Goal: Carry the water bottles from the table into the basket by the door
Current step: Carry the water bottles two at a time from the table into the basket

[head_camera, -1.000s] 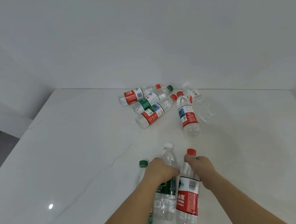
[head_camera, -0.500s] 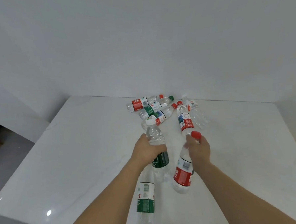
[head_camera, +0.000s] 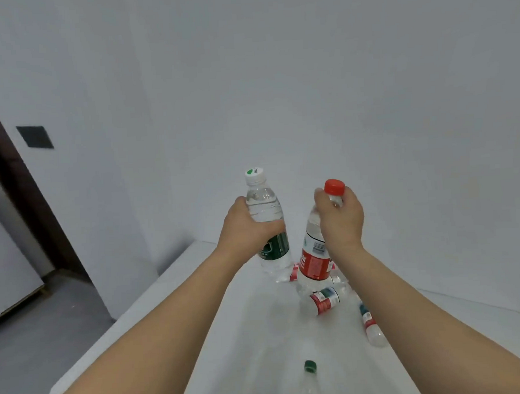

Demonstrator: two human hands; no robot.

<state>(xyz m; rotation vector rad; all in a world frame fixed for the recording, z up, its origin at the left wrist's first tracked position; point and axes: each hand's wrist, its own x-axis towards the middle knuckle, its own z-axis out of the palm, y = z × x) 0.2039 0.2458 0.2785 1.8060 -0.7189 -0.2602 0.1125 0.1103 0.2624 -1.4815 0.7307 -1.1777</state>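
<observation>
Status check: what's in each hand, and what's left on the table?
Left hand grips white-capped bottle. Right hand grips red-capped bottle by its neck. Several bottles remain on table, green-capped one nearest. Basket not visible.

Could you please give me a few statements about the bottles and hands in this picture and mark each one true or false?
1. The left hand grips the white-capped bottle around its body. True.
2. The right hand holds a green-capped bottle. False: it grips the red-capped bottle near the neck.
3. Both held bottles are lifted off the table. True.
4. No bottles remain on the table. False: several still lie there, including a green-capped bottle.
</observation>
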